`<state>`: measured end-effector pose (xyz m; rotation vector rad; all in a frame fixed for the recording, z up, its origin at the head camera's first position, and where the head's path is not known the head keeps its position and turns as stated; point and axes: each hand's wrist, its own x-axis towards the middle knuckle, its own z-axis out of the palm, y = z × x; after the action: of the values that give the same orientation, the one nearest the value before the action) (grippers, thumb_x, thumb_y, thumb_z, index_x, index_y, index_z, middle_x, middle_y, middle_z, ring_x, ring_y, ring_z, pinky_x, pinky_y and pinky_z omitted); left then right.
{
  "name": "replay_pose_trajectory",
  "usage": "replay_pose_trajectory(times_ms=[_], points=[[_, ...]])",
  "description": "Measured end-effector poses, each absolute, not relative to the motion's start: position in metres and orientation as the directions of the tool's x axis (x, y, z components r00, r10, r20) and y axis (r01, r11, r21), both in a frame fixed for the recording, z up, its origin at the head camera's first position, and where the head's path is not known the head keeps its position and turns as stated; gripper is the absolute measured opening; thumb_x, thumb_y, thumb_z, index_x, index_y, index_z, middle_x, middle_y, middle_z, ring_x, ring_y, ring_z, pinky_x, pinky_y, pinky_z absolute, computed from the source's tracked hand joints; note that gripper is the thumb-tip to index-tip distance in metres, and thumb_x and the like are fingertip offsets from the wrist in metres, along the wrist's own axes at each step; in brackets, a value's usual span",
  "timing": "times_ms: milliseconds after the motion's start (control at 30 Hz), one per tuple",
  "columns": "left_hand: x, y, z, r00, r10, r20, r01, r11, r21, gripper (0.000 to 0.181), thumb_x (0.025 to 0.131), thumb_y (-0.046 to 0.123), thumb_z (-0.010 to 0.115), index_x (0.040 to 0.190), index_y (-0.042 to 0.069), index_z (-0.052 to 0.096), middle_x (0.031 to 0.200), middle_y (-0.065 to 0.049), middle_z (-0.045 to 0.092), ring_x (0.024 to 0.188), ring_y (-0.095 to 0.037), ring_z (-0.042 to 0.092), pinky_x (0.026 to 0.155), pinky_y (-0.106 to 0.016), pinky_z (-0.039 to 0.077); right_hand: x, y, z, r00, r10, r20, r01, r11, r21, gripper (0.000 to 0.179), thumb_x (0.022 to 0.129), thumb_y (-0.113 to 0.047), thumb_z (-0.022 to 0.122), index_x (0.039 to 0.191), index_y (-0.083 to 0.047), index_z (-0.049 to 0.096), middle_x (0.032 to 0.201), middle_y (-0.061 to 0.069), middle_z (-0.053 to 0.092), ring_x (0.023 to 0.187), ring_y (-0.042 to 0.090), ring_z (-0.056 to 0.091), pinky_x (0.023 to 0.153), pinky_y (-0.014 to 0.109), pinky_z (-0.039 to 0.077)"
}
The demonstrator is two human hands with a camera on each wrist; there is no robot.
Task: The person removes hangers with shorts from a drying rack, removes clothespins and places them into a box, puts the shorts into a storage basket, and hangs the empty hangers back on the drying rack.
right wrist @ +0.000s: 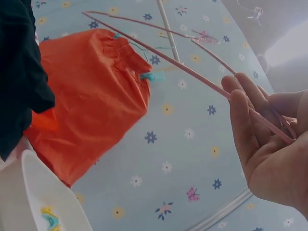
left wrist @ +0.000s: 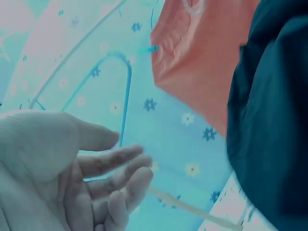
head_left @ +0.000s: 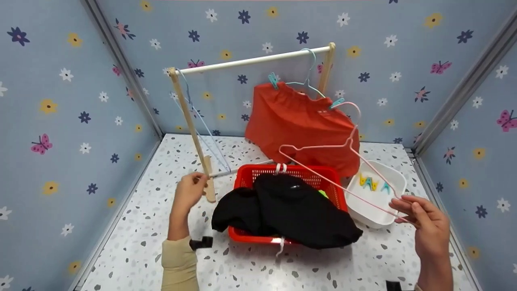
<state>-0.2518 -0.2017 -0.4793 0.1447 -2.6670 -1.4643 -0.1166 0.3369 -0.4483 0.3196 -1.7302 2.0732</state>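
A pink clothes hanger [head_left: 319, 146] is held up by one corner in my right hand [head_left: 429, 224], its hook pointing up and away. In the right wrist view the fingers curl around that corner. My left hand [head_left: 190, 193] holds nothing, its fingers loosely bent beside the foot of the wooden rack [head_left: 190, 121]. Between my hands, a black garment [head_left: 295, 210] lies heaped over the red basket [head_left: 246, 173], with white drawstrings showing. Behind it, orange shorts [head_left: 299, 121] hang from a light-blue hanger [head_left: 309, 76] by teal clothespins [head_left: 273, 80].
A white tub [head_left: 398, 173] with yellow and teal clothespins [head_left: 368, 183] stands right of the basket. Blue hangers [head_left: 208, 129] hang at the rack's left end. Flowered panels [head_left: 44, 93] enclose the speckled table [head_left: 133, 226] at the back and both sides.
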Motion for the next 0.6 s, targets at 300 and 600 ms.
replay_pose_trajectory(times_ms=[300,600], points=[[-0.29,-0.23,-0.462,-0.915,-0.29,0.282,0.121,0.469,0.875,0.029,0.1,0.015,0.051,0.124,0.001,0.06,0.111,-0.017,0.061,0.099,-0.028,0.061,0.081,-0.036,0.048,-0.123,0.315,-0.448,-0.806,-0.01,0.592,-0.563,-0.295,-0.772,0.033,0.103,0.009,0.025,0.121,0.028,0.044,0.114,0.029,0.063,0.107,0.031,0.064,0.074,0.033,0.055],[-0.324,-0.234,-0.447,-0.892,-0.217,0.398,0.301,0.374,0.877,0.048,0.104,0.02,0.047,0.148,0.004,0.037,0.143,-0.019,0.042,0.126,-0.036,0.046,0.101,-0.045,0.04,-0.13,0.292,-0.433,-0.757,-0.129,0.64,-0.593,-0.275,-0.757,0.037,0.101,0.011,0.018,0.13,0.028,0.033,0.129,0.032,0.053,0.123,0.031,0.053,0.086,0.036,0.052]])
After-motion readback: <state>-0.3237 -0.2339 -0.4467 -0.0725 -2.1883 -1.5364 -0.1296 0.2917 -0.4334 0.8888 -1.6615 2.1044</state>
